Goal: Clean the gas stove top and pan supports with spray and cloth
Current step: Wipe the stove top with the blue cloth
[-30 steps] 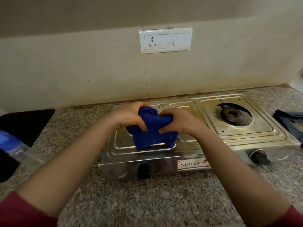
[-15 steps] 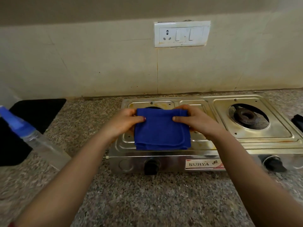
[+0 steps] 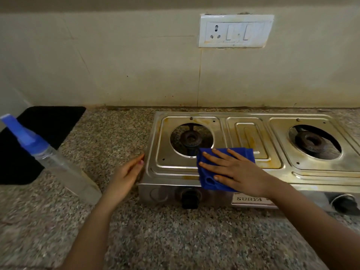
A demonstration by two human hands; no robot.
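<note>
Blue cloth (image 3: 243,153), folded into a pad, lies on the near edge of the steel stove top (image 3: 251,137) between the left burner (image 3: 191,138) and the raised middle panel. It is pressed flat under the right hand (image 3: 231,170), whose fingers are spread straight and grasp nothing. The left hand (image 3: 124,178), fingers likewise straight and released, is set against the stove's left side wall, seemingly to brace it on the granite counter (image 3: 175,240). Brownish stains ring both burner wells and streak the middle panel, so the wiping looks barely begun; no pan supports are in view. Done well, this pass calls for even palm pressure and overlapping strokes along the pressed ridges. The cloth should skirt the open burner holes so it does not snag, while the bracing hand stops the stove sliding. The stove's long axis runs left to right along the wall, its knobs (image 3: 190,197) facing near. The spray bottle (image 3: 48,154) stands well left of the stove beside a black mat (image 3: 39,133), appearing to lean with its blue trigger head toward the far left
</note>
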